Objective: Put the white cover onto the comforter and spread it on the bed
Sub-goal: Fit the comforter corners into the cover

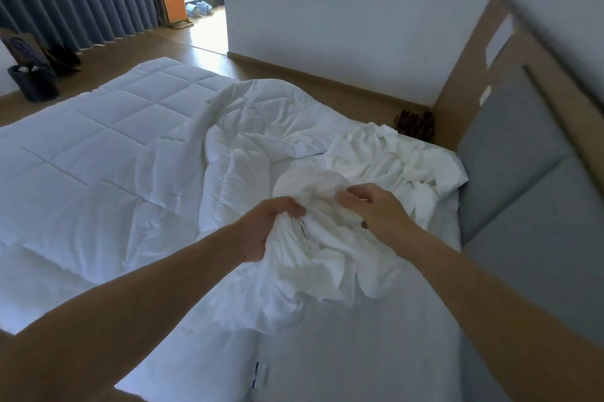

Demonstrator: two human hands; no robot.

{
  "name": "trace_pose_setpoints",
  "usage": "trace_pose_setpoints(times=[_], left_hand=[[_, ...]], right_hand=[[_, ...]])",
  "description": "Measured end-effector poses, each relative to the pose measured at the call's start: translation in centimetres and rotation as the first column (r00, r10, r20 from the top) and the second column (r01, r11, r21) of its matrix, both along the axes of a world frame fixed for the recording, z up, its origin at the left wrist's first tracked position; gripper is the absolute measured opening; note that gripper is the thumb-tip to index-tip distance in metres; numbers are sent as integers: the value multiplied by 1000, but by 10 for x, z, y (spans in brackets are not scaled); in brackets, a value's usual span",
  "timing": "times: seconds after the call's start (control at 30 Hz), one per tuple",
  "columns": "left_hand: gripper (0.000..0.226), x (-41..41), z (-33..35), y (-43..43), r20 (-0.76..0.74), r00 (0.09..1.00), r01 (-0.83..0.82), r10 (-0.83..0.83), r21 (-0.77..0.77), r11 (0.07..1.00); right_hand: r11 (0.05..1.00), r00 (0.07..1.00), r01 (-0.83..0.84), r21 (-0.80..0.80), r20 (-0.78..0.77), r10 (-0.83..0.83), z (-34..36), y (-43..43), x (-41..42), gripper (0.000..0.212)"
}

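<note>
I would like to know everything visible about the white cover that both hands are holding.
The white cover is thin, smooth-looking cloth, heavily creased and bunched into a loose heap, not yet spread. It lies close to the grey padded headboard, next to the quilted comforter. The left hand grips a gathered bunch of its folds; the right hand curls its fingers into the cloth beside it. Its opening cannot be made out.

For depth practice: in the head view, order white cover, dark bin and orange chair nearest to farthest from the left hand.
1. white cover, gripped by the left hand
2. dark bin, floor, far left
3. orange chair, by the window
</note>
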State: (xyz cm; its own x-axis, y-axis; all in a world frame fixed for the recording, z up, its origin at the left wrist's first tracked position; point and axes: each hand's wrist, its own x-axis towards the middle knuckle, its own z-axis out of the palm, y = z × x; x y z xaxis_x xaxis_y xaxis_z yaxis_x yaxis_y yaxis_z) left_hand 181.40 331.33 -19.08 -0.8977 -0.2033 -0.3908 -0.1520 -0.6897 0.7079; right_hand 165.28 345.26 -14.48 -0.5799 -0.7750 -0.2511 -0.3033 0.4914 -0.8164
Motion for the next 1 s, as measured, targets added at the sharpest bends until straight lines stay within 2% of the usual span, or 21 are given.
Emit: trace_pose_setpoints(times=[0.07,0.13,0.17,0.23,0.27,0.33,0.4,0.5,0.6,0.7,0.77,0.9,1.0], left_hand=[[50,5,-2,0,7,1000,3,-3,-13,1000],[68,14,-1,3,22,998,64,-63,-37,997],[69,21,-1,5,28,994,102,-101,-39,994],[57,35,-1,12,35,986,162,-160,-54,985],[50,43,-2,16,37,985,173,-171,-74,982],[45,57,-7,22,56,980,193,-188,-85,978],[58,71,-14,28,79,971,228,-224,-59,972],[66,88,-21,44,75,949,308,-307,-3,951],[77,103,-27,67,61,915,397,-398,34,917],[79,115,-36,82,47,899,431,-435,66,900],[78,124,-40,85,71,896,434,-439,71,898],[87,132,-41,89,210,872,455,-442,-15,890],[91,134,-31,97,273,857,471,-438,-71,879]], right_hand=[[999,998,11,53,56,-14,1,26,18,51],[988,999,-14,153,38,8,-2,48,36,58],[976,1000,-24,214,3,23,-3,57,48,53],[964,999,30,264,-42,-20,-8,75,69,38],[970,997,74,230,-10,-74,-11,82,78,37],[979,963,189,73,184,-199,-9,97,97,37],[940,873,334,-65,397,-283,2,109,116,30],[851,767,523,-52,465,-443,6,119,136,26],[806,700,592,27,480,-530,-6,127,151,29],[769,689,639,34,420,-591,-18,137,159,30],[797,744,603,42,332,-581,-31,150,157,34],[901,918,385,198,17,-396,-51,182,147,36],[920,941,302,251,-235,-245,-51,182,132,35]])
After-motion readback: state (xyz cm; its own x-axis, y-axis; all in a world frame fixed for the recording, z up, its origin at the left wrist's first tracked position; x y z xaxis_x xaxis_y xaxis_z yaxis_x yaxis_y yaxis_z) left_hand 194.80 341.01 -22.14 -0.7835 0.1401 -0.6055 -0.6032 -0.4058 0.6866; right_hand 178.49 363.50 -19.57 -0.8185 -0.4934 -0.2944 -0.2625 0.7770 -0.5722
